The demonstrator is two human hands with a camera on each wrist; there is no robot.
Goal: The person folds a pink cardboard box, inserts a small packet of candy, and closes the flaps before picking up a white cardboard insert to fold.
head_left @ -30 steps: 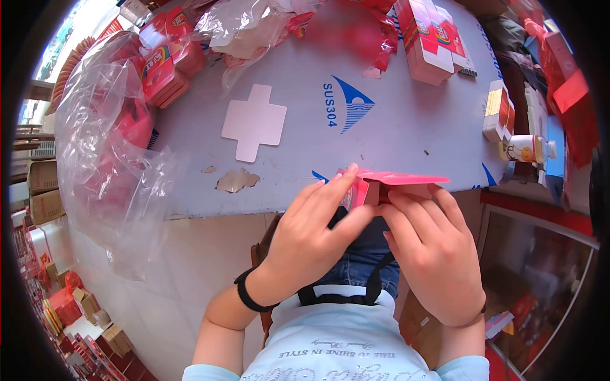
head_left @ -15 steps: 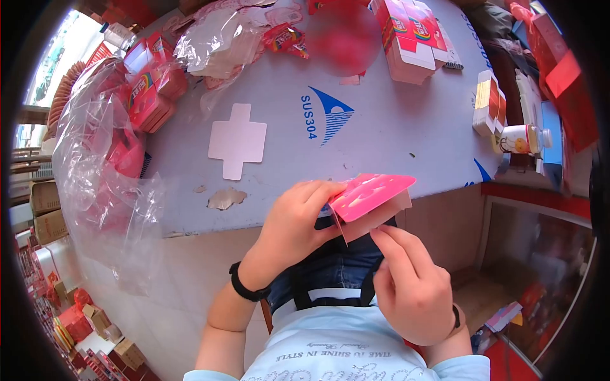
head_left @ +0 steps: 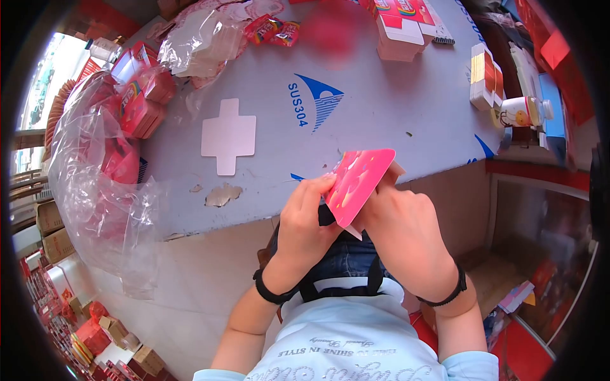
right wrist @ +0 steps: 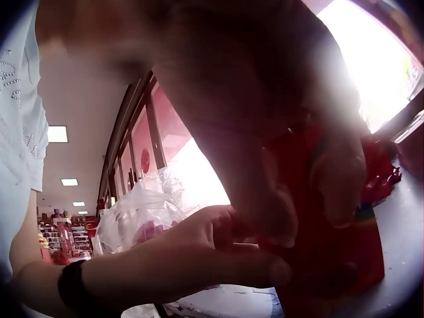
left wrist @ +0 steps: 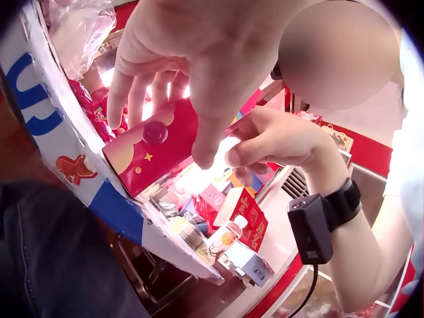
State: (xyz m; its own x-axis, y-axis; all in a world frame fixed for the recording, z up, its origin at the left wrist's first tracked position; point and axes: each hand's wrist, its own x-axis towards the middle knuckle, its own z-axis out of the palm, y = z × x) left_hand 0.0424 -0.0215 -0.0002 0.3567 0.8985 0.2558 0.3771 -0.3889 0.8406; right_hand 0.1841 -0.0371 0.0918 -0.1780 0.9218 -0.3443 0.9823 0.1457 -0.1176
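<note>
A pink-red printed carton (head_left: pixel 361 181) is held above the front edge of the table, tilted, with a flap showing near its lower end. The left hand (head_left: pixel 304 219) grips its left side; in the left wrist view the left thumb lies on the printed face of the carton (left wrist: pixel 156 149). Behind the carton's right side is the right hand (head_left: pixel 406 235), its fingertips partly hidden by the panel. In the right wrist view the right hand (right wrist: pixel 265 132) is dark and blurred, with thumb and fingers on the red carton (right wrist: pixel 331 245).
A white cross-shaped card (head_left: pixel 229 136) lies on the grey-blue table (head_left: pixel 267 190). Clear plastic bags (head_left: pixel 95 190) hang over the left edge. Stacked red cartons (head_left: pixel 141 114) are at the left, more cartons (head_left: pixel 401 32) at the back, and a bottle (head_left: pixel 524 112) at the right.
The carton has turned from nearly flat to steeply tilted, its printed face now showing. The right hand moved from below the carton up to its right side. The table view shifted slightly.
</note>
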